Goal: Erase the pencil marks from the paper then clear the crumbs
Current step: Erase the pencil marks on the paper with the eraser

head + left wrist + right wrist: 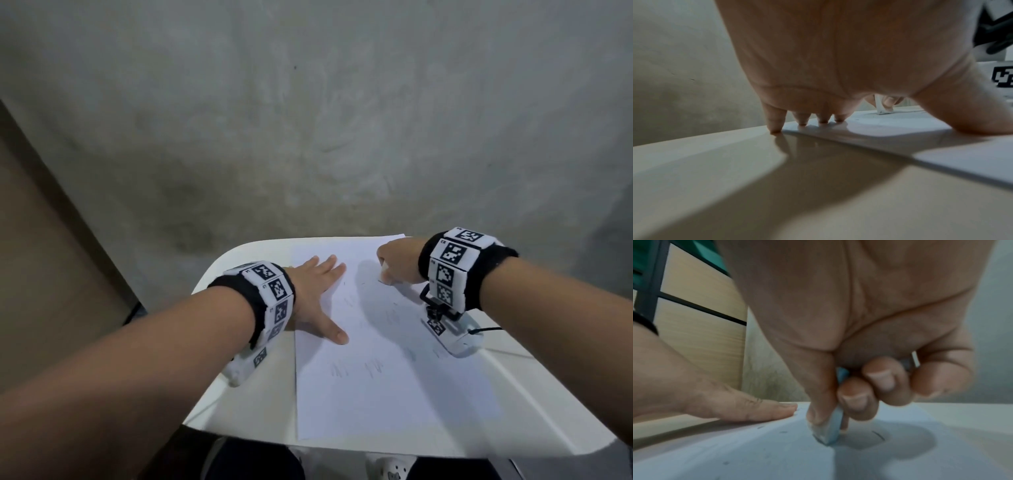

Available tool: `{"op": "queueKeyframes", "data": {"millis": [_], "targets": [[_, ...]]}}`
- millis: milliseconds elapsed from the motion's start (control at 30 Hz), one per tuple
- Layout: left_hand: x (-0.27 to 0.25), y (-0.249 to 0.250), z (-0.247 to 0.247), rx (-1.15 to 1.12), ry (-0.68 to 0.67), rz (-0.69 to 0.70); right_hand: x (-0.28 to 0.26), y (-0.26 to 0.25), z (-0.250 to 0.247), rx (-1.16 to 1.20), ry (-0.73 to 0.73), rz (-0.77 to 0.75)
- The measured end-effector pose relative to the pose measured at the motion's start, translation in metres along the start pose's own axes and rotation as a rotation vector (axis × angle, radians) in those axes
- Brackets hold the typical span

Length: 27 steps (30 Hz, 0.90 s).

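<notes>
Left edge of head view: tan board-like panel (41, 240) against the grey concrete wall (308, 120). Below it, white plastic table with rounded corners (239, 394).

Left hand (317, 298) lies flat at the left edge of the white sheet of paper (376, 394), fingers straight and spread, thumb splayed toward the person. Left wrist view: little fingertip on the bare table, the other three fingertips (823, 121) and the thumb on the sheet. Black wristband with white coded marker tiles (270, 301) on the left wrist.

Paper lies on the table centre, long side running away from the person. Faint pencil marks (356, 370) show in the near half and mid-sheet; short dark strokes (878, 435) beside the eraser tip.

Right hand (399, 262) over the far right part of the sheet, fingers curled, pinching the small white block eraser (831, 433) between thumb and fingers; eraser upright, lower end touching the paper. Small dark specks (783, 432) lie on the sheet between the hands; whether crumbs or marks, cannot tell.
</notes>
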State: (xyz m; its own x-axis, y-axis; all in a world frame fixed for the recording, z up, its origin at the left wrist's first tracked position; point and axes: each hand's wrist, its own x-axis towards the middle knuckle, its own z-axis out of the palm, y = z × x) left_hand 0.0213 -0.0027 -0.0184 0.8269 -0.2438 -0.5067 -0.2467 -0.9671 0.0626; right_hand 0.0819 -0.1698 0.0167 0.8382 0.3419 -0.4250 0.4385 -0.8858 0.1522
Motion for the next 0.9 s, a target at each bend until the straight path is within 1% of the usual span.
{"op": "queueKeyframes", "data": {"millis": [100, 167, 267, 300, 367, 467, 500, 533, 600, 667, 700, 767, 800, 867, 900], "targets": [[0.012, 0.015, -0.005, -0.002, 0.021, 0.013, -0.002, 0.011, -0.001, -0.021, 0.018, 0.054], [0.018, 0.020, -0.008, 0.002, 0.028, 0.009, -0.006, 0.011, -0.002, -0.092, 0.005, 0.069], [0.023, 0.019, -0.007, 0.009, 0.029, 0.008, -0.014, -0.009, 0.006, -0.248, -0.068, -0.040], [0.024, 0.018, -0.006, 0.012, 0.026, 0.012, -0.018, -0.015, 0.009, -0.258, -0.076, -0.068], [0.024, 0.016, -0.006, 0.021, 0.031, 0.016, -0.016, -0.014, 0.009, -0.179, -0.056, -0.091], [0.024, 0.017, -0.005, 0.046, 0.049, 0.008, -0.005, 0.006, 0.004, -0.108, 0.041, -0.023], [0.024, 0.018, -0.005, 0.061, 0.055, 0.003, -0.006, 0.005, 0.003, -0.129, 0.056, -0.014], [0.023, 0.019, -0.006, 0.078, 0.060, -0.002, -0.009, 0.000, 0.004, -0.137, 0.065, -0.041], [0.023, 0.021, -0.007, 0.108, 0.070, -0.009, -0.015, -0.013, 0.012, -0.180, 0.021, -0.138], [0.023, 0.021, -0.007, 0.113, 0.065, -0.008, -0.018, -0.017, 0.009, -0.225, -0.067, -0.156], [0.023, 0.021, -0.006, 0.107, 0.060, -0.005, -0.013, -0.012, 0.005, -0.225, -0.071, -0.128], [0.023, 0.018, -0.005, 0.069, 0.052, 0.001, -0.010, -0.003, -0.005, -0.212, -0.017, -0.050], [0.023, 0.018, -0.005, 0.048, 0.048, 0.002, -0.012, -0.003, -0.005, -0.212, -0.030, -0.040], [0.021, 0.020, -0.006, 0.022, 0.043, 0.000, -0.017, -0.018, 0.001, -0.196, -0.068, -0.100], [0.021, 0.021, -0.007, 0.018, 0.046, -0.001, -0.021, -0.024, 0.005, -0.169, -0.057, -0.148]]}}
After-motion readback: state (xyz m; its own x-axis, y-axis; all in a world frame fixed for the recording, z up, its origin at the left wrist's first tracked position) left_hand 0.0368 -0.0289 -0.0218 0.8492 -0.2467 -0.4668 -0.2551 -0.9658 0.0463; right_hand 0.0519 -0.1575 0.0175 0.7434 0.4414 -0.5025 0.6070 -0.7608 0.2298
